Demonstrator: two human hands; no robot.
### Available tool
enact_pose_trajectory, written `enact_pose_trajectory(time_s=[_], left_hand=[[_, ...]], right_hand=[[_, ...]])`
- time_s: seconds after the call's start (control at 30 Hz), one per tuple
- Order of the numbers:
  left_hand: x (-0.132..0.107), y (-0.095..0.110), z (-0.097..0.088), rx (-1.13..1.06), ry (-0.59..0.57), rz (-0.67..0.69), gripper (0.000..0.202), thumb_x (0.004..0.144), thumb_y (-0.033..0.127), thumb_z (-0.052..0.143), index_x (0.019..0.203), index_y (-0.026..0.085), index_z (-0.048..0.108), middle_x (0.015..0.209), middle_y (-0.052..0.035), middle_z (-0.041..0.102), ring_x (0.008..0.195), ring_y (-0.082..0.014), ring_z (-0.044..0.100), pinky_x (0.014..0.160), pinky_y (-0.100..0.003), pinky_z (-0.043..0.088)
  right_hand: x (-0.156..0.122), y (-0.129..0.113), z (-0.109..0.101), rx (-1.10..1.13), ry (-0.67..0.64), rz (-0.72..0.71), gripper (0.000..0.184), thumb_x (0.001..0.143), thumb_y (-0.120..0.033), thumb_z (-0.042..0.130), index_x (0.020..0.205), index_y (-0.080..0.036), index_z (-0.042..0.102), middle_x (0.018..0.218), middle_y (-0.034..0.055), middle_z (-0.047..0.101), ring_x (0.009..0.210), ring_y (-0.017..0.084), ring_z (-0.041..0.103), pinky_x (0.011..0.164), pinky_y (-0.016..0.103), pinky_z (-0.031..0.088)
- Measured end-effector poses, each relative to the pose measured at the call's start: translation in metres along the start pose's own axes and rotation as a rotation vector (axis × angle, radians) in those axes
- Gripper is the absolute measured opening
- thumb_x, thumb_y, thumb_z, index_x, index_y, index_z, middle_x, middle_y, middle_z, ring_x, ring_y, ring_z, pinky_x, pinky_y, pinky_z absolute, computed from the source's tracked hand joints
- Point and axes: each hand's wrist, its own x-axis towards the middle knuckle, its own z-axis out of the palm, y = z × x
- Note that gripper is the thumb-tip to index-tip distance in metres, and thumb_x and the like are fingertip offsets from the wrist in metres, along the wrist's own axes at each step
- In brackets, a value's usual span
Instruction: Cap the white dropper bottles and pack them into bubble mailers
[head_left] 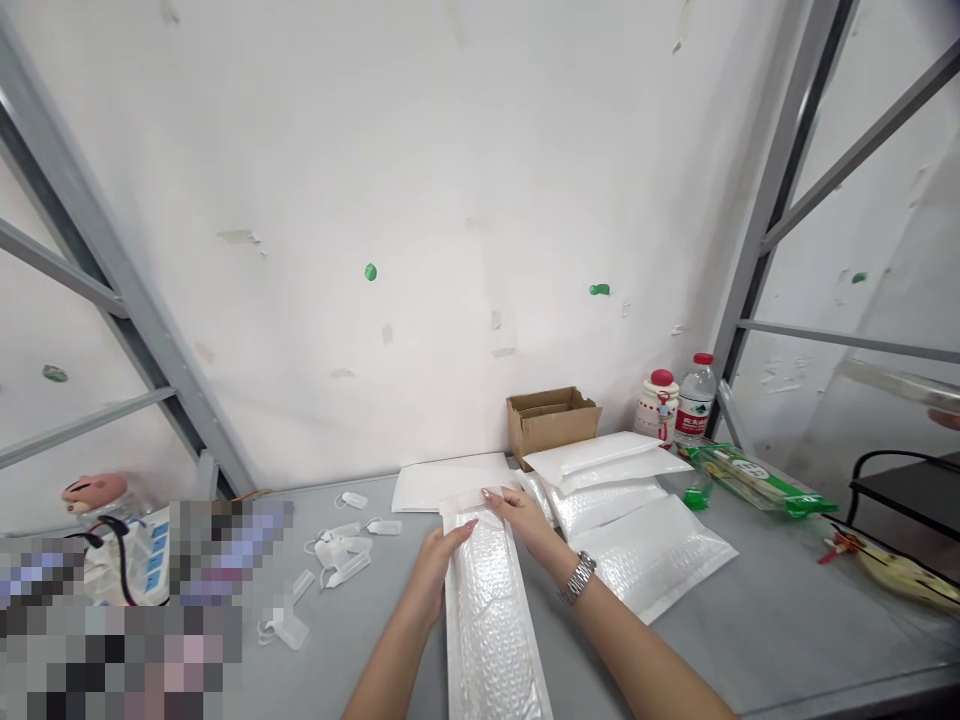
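A white bubble mailer lies lengthwise on the grey table in front of me. My left hand grips its left edge near the far end, fingers curled onto it. My right hand, with a metal watch at the wrist, holds the mailer's far end at the flap, fingers pressed on it. Just right of my hands several more white mailers lie fanned in a pile. Left of the mailer small clear plastic pouches are scattered.
An open cardboard box stands against the white wall, with a white jar and water bottle to its right. A green packet lies at the right. Grey shelf struts rise on both sides. A black chair stands far right.
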Motion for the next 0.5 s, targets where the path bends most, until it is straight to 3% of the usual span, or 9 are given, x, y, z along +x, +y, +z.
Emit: enact_pose_trajectory(time_s=[0.3, 0.5], left_hand=[[0.0066, -0.0050, -0.0075, 0.079, -0.034, 0.033, 0.056, 0.046, 0.055, 0.081, 0.079, 0.011, 0.072, 0.077, -0.0098, 0.074, 0.078, -0.0249, 0.067, 0.073, -0.030, 0.047], [-0.0020, 0.0020, -0.0040, 0.131, -0.105, -0.082, 0.054, 0.055, 0.056, 0.076, 0.083, 0.010, 0.072, 0.078, -0.0114, 0.073, 0.072, -0.0220, 0.066, 0.065, -0.028, 0.047]], right_hand=[[0.0047, 0.0036, 0.0009, -0.068, 0.068, -0.050, 0.058, 0.063, -0.073, 0.057, 0.049, -0.020, 0.036, 0.054, -0.0058, 0.031, 0.056, 0.011, 0.032, 0.056, 0.026, 0.029], [0.0070, 0.0069, -0.0030, 0.034, 0.143, -0.039, 0.050, 0.067, -0.068, 0.057, 0.057, -0.020, 0.052, 0.056, -0.0027, 0.045, 0.060, 0.014, 0.042, 0.059, 0.027, 0.036]])
